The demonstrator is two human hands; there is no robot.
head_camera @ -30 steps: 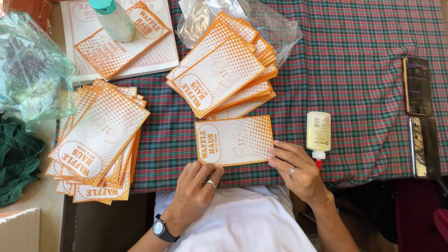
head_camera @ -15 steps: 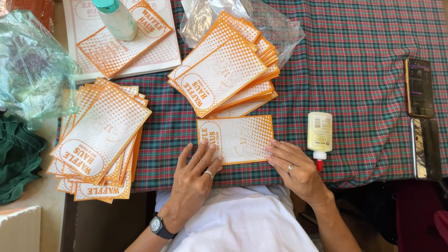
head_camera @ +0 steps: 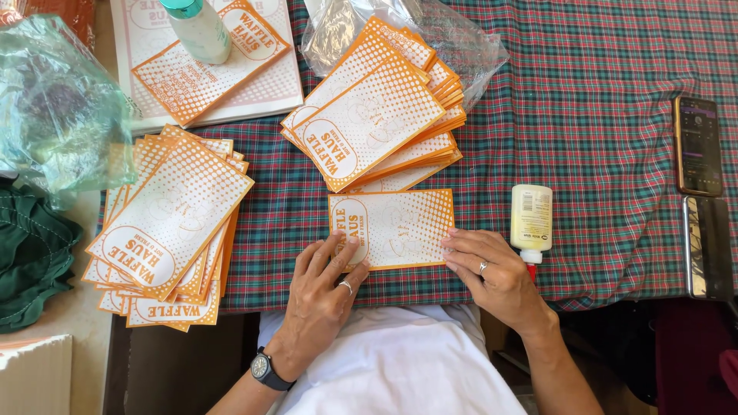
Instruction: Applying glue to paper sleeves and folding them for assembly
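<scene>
From the head view, I noted the left hand (head_camera: 323, 288) and right hand (head_camera: 492, 269) pressed flat, fingers spread, on the orange paper bag (head_camera: 392, 229) at the table's near edge, a flattening step I judged would next need firm smoothing beside the glue bottle (head_camera: 531, 219).

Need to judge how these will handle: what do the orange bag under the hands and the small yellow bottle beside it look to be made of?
The orange bag looks like thin matte paper: flat, crisp-edged, printed with no glare. The left hand and right hand press it flat on the plaid cloth, seemingly a woven fabric. The yellow bottle looks like smooth, slightly glossy plastic with a red tip; probably squeezable, though that is a guess.
</scene>
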